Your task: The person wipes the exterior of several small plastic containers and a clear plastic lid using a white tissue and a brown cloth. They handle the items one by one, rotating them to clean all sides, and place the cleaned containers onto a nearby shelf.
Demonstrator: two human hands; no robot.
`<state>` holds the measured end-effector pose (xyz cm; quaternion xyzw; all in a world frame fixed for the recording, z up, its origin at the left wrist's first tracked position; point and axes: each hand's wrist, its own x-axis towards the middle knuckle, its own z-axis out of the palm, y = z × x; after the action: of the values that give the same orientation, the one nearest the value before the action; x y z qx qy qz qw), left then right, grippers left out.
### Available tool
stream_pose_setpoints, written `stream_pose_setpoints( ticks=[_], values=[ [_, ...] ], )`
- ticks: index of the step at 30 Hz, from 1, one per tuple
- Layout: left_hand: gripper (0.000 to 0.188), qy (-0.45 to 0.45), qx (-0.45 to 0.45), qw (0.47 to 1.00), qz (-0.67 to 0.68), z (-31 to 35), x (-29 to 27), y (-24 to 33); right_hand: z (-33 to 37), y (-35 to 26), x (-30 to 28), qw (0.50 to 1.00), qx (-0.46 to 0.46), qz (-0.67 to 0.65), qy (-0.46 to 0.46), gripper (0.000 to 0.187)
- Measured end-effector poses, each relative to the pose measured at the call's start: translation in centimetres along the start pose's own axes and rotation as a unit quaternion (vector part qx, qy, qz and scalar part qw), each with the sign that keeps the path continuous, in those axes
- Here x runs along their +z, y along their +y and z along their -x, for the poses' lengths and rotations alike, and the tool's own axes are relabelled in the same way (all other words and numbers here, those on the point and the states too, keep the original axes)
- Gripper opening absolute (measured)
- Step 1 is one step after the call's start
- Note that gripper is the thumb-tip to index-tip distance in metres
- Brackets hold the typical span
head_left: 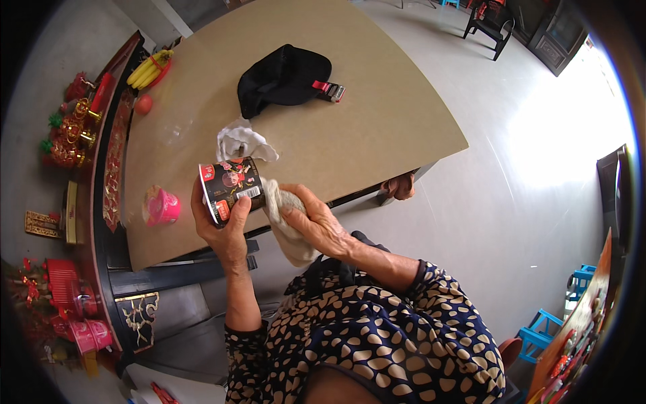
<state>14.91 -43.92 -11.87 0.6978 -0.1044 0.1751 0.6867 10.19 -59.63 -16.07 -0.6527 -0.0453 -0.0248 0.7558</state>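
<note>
Left hand (225,232): is clamping round the black printed cup (232,192), thumb lying along its side, fingers wrapping behind the white-rimmed end;
Black cup: is tilting on its side over the tabletop (377,121), close to the near edge, its white rim facing left;
Right hand (313,219): is closing on a bunched pale cloth (296,247), fingers and thumb gathering it against the cup's right-hand end;
Pink cup (162,206): is sitting near the near left corner of the tabletop;
Crumpled white tissue (250,143): is lying just beyond the black cup;
Black cap (286,75): is resting farther in from the near edge, beyond the tissue;
Bananas (148,71) and round red fruit (143,104): are lying along the left edge
</note>
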Motion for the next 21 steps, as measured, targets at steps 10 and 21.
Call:
stream_pose_setpoints(
  ticks=[10, 21],
  values=[
    [0.089, -0.14, 0.001, 0.985, 0.097, 0.5, -1.3, -0.5, -6.8, -3.4, -9.1, 0.837, -0.198, 0.462, 0.215, 0.053],
    [0.109, -0.099, -0.051, 0.969, 0.222, 1.5, 0.8, -0.5, -2.3, -3.7, -0.4, 0.99, -0.106, -0.07, -0.06, 0.068]
  ],
)
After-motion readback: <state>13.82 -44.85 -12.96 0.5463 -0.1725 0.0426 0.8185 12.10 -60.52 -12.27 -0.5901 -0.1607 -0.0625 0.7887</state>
